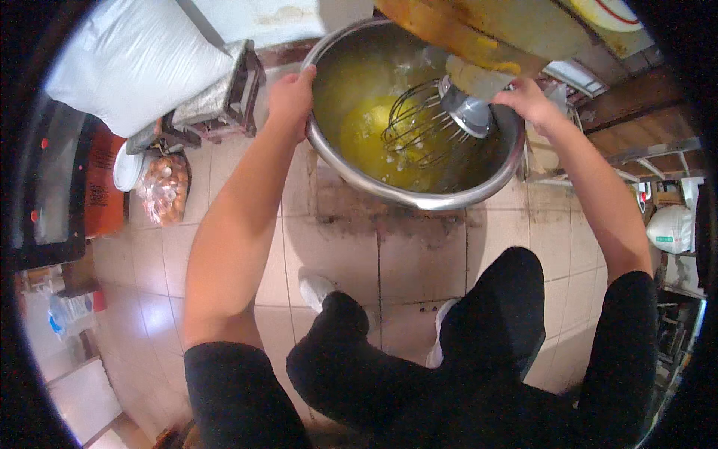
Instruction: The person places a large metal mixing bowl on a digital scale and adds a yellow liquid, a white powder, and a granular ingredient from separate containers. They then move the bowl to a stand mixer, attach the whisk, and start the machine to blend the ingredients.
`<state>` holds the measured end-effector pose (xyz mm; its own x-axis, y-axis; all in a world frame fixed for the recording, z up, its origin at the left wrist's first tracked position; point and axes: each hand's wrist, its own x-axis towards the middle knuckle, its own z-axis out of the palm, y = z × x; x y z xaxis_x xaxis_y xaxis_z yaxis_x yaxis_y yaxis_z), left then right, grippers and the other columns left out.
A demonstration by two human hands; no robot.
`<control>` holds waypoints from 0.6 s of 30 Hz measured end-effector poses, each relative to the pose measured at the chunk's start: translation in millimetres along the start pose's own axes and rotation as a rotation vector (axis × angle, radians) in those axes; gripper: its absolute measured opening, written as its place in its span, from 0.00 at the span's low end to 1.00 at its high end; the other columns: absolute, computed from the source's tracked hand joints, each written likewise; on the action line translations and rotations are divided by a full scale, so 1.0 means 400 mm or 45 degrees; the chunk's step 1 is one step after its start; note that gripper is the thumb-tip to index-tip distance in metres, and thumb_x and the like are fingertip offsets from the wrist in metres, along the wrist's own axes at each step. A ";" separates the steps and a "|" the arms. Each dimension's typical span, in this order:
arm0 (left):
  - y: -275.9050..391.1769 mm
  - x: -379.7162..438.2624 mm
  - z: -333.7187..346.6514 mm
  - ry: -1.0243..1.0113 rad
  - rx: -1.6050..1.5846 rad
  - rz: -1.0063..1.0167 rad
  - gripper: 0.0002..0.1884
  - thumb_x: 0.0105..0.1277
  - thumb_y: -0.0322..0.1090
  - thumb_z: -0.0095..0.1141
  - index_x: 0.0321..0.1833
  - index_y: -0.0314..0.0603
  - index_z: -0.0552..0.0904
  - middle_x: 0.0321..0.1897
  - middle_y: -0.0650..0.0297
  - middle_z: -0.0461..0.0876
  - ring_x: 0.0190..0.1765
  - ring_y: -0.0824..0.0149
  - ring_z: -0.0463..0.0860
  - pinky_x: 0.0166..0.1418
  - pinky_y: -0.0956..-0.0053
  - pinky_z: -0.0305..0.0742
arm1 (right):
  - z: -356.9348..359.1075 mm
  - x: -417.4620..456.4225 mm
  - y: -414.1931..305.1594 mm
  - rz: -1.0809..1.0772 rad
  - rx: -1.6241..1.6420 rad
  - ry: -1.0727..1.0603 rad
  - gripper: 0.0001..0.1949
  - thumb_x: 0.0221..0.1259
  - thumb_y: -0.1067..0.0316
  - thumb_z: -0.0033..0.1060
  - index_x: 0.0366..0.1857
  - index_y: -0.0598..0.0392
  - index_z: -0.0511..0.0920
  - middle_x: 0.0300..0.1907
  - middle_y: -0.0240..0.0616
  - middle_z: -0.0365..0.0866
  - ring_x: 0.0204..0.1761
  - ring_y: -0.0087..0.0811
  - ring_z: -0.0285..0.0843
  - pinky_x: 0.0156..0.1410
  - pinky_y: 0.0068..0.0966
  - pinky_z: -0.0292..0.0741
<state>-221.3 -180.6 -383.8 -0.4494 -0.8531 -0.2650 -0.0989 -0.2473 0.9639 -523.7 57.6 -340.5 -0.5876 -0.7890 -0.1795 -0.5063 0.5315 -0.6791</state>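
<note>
A large stainless steel mixing bowl (pixel 418 200) sits before me under a stand mixer's head (pixel 471 28), which has yellow residue on it. Clear-looking liquid and yellow matter (pixel 364 129) lie inside the bowl. The mixer's wire whisk (pixel 412 123) reaches down into it from a shiny metal hub (pixel 471 112). On the bowl's left rim my left hand (pixel 291 101) has its grip. My right hand (pixel 527 104) pinches the edge of a pale, flat piece (pixel 477 77), apparently a plastic scraper, above the hub; part of it is hidden.
A full white sack (pixel 140 62) lies on a worn stool (pixel 219 95) at the left. Below are a bag of eggs (pixel 164 188), a white lid or tub (pixel 128 165) and an orange box (pixel 106 182). Shelving (pixel 645 163) stands right, with a white bag (pixel 670 230). Tiled floor (pixel 336 247) surrounds my feet.
</note>
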 end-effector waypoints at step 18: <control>-0.116 0.020 0.021 0.195 0.135 0.141 0.19 0.61 0.46 0.56 0.29 0.30 0.80 0.23 0.55 0.78 0.27 0.65 0.75 0.35 0.68 0.70 | 0.071 0.005 0.032 0.075 0.236 0.032 0.31 0.38 0.50 0.74 0.44 0.63 0.75 0.43 0.43 0.78 0.44 0.31 0.74 0.53 0.26 0.69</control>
<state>-227.6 -172.2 -430.6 -0.3236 -0.9342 -0.1503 -0.1527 -0.1052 0.9827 -513.3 54.2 -369.9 -0.6295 -0.7491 -0.2061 -0.3471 0.5085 -0.7880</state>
